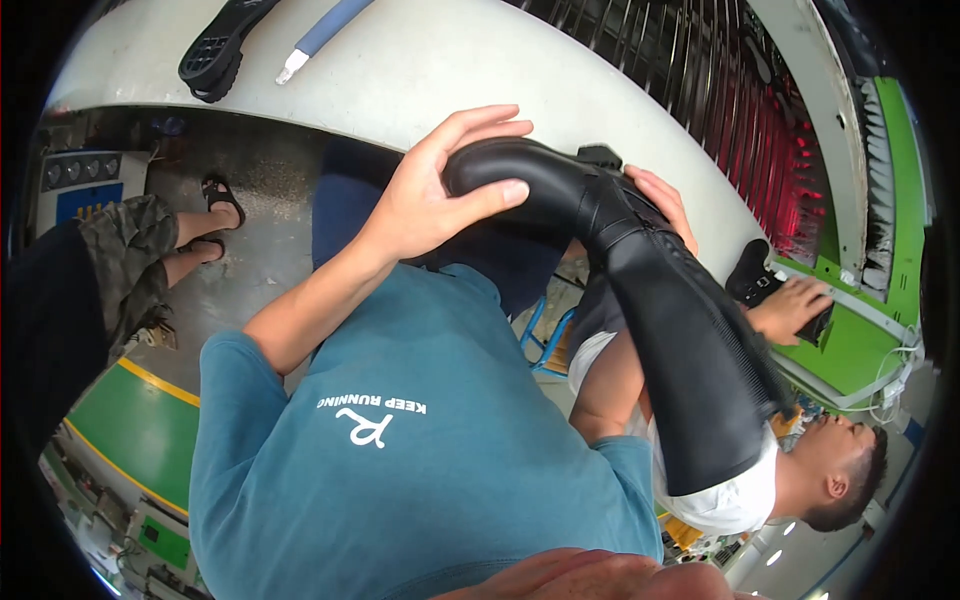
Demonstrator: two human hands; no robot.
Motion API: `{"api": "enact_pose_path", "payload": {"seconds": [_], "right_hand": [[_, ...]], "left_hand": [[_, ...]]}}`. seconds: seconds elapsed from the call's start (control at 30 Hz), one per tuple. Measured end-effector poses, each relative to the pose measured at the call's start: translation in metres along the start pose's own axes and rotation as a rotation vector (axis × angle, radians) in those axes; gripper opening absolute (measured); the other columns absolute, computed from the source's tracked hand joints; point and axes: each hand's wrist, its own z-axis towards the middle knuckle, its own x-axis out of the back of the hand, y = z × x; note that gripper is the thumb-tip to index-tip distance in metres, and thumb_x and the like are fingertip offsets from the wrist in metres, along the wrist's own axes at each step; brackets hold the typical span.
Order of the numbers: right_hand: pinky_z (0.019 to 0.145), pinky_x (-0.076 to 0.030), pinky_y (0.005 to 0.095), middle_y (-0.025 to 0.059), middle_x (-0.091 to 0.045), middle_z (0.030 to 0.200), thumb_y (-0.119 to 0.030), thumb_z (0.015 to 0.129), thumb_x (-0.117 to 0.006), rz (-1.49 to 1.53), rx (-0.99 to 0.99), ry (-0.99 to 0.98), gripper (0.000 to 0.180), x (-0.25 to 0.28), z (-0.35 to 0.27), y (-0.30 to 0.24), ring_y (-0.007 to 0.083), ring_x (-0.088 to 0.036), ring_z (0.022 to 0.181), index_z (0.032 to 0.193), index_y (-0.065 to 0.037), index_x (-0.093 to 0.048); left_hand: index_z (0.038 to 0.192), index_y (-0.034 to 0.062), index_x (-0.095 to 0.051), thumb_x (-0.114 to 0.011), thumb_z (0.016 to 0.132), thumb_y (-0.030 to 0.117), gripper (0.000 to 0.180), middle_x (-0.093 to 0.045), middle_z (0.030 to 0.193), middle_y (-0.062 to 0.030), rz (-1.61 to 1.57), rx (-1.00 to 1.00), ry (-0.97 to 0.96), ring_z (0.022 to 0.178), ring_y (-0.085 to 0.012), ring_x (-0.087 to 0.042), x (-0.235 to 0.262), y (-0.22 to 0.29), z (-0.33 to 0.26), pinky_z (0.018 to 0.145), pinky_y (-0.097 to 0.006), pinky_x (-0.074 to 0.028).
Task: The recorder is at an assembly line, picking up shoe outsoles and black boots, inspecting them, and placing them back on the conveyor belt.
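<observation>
A tall black boot (680,330) lies on its side in front of me at the edge of the white table, its toe to the left and its long shaft running down to the right. My left hand (430,190) wraps round the toe, thumb across the upper. At the heel and ankle end, my right hand (665,205) grips from the far side; its palm is hidden behind the boot. A zipper runs along the shaft. Further left on the table lie a black shoe sole (215,60) and a blue-handled tool with a whitish tip (325,35).
The white table (400,80) curves across the top. Behind it stands a rack of metal rods (690,90) with a red glow. At right, a co-worker's hand (795,310) rests by another black boot (755,275) on a green machine (860,350). Another person's legs (190,230) stand at left.
</observation>
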Motion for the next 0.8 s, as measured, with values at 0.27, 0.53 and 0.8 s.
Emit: {"api": "enact_pose_path", "payload": {"seconds": [0.27,0.53,0.8], "right_hand": [[0.091,-0.054,0.0271,0.0013,-0.072,0.117,-0.025,0.103,-0.089,0.324,-0.316,0.191,0.050,-0.002,-0.047,0.049,0.0097,-0.066,0.106,0.139,-0.001,-0.066],[0.091,-0.058,0.0312,0.0066,-0.079,0.108,-0.044,0.117,-0.066,0.338,-0.697,0.183,0.049,-0.025,0.008,0.009,0.0136,-0.073,0.096,0.120,0.005,-0.075],[0.116,-0.054,0.0411,0.0147,-0.079,0.137,-0.018,0.092,-0.095,-0.411,0.061,0.130,0.057,-0.053,0.008,-0.058,0.0286,-0.074,0.127,0.142,-0.001,-0.075]], "left_hand": [[0.175,0.0024,-0.039,-0.080,0.098,-0.003,0.087,-0.053,0.166,-0.0165,-0.357,0.077,-0.217,0.140,-0.0184,-0.065,0.034,-0.001,-0.038,0.107,-0.033,-0.061],[0.144,0.0055,-0.076,-0.092,0.091,0.005,0.055,-0.081,0.115,-0.0098,0.380,-0.011,-0.127,0.093,-0.0147,-0.076,0.052,0.010,-0.040,0.083,-0.030,-0.061],[0.123,0.0063,-0.083,-0.101,0.079,0.023,0.051,-0.082,0.117,-0.0100,0.758,-0.379,-0.055,0.108,-0.0298,-0.078,0.045,-0.013,-0.031,0.097,-0.039,-0.062]]}}
